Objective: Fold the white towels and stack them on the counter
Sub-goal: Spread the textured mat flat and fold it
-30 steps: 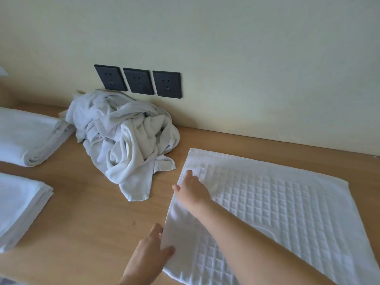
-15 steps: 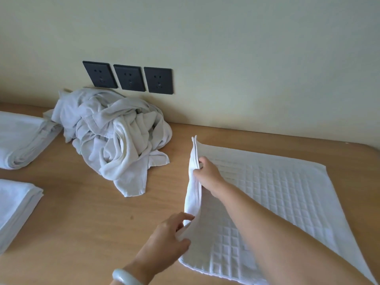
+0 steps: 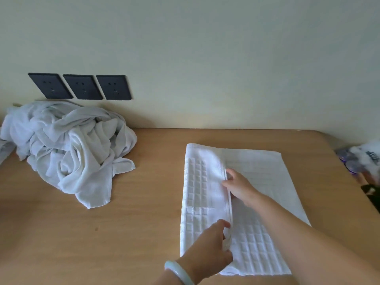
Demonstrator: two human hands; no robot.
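A white waffle-pattern towel (image 3: 265,182) lies on the wooden counter (image 3: 123,233), right of centre. Its left third is folded over toward the middle, forming a flap (image 3: 201,188). My right hand (image 3: 238,187) pinches the flap's free edge at its middle. Nearer to me, my left hand (image 3: 211,245), with a pale bangle on the wrist, grips the same edge. A crumpled heap of white towels (image 3: 70,149) sits at the back left against the wall.
Three black wall sockets (image 3: 80,86) are above the heap. At the right edge of the counter lie a blurred purple-and-white packet (image 3: 362,159) and a dark object (image 3: 372,194). Bare counter lies between the heap and the flat towel.
Both hands lifted the towel's left edge and carried it rightward over the towel, laying a folded flap. The view shifted right, so the folded stacks at far left are out of frame.
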